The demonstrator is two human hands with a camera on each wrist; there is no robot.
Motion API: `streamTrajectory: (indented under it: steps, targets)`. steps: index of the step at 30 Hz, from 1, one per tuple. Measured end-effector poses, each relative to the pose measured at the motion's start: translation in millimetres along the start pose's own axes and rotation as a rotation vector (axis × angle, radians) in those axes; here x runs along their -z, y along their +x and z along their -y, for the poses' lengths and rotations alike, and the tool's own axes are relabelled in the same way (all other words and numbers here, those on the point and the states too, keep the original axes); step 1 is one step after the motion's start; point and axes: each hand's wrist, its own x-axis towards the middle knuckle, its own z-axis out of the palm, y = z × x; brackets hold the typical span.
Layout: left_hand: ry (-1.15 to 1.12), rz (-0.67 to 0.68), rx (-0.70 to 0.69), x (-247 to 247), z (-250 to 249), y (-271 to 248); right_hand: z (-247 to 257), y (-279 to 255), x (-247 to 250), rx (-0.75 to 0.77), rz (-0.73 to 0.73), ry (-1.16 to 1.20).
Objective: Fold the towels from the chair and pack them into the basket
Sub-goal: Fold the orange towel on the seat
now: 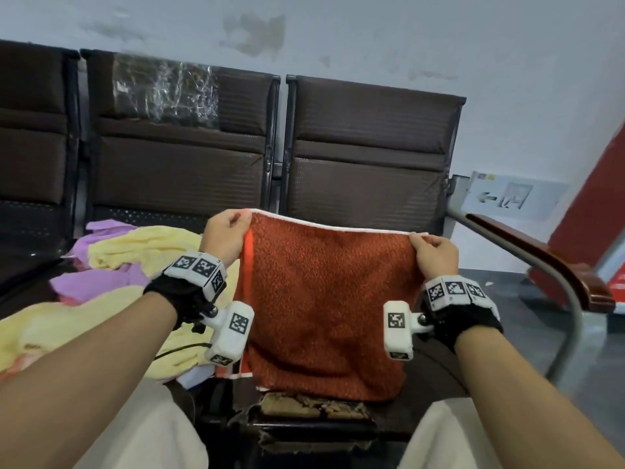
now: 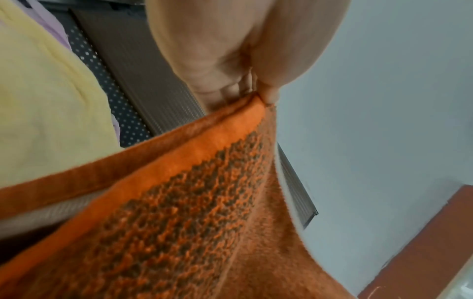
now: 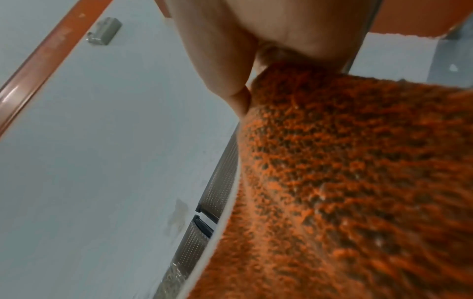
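Left of my grip, yellow towels (image 1: pixel 142 248) half hidden by my arm; my left hand (image 1: pixel 225 231) and right hand (image 1: pixel 434 253) pinch the orange towel (image 1: pixel 324 299) by its top corners, its lower edge draped onto the chair seat (image 1: pixel 304 406) below, basket unseen

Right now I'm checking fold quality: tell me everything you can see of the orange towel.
The orange towel is looped terry, orange flecked with darker brown, with a plain bright orange band down its left side and a pale edge along the top. It hangs upright and spread flat, seemingly doubled. The left hand and right hand each pinch a top corner. Its bottom edge reaches the worn chair seat.
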Motion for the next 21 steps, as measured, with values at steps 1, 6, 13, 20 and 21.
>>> streamTrajectory:
  steps: [1, 6, 13, 20, 21]
  targets:
    - [-0.041, 0.022, 0.02, -5, 5, -1, -7, 0, -6, -0.034, 0.021, 0.019]
    - [-0.075, 0.114, 0.068, -29, 24, -8, -39, -1, -34, -0.105, 0.138, 0.036]
    - [-0.001, 0.148, -0.045, -35, 26, -7, 1, -33, -34, 0.129, 0.56, 0.246]
    - [-0.053, 0.226, -0.101, -45, 15, -19, 14, -64, -37, 0.237, 1.086, 0.104]
    - [-0.042, 0.246, -0.107, -47, 14, -22, 13, -66, -40, 0.369, 0.994, -0.006]
